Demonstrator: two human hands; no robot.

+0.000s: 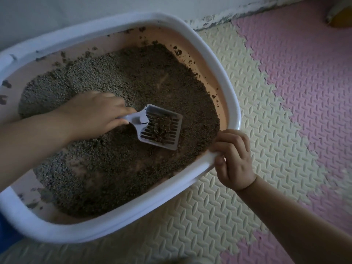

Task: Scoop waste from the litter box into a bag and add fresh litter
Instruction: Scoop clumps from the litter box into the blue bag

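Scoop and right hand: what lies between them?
In the head view, only loose litter lies between the scoop and the right hand, then the rim that the hand grips.

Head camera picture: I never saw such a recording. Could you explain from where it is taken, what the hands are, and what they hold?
There is no machine: a person wears one camera on the head, looking down at both bare hands. The litter box, white-rimmed, stands on cream and pink foam mats and holds grey-brown litter. The left hand holds a slotted plastic scoop with a clump in it. The right hand grips the box rim.
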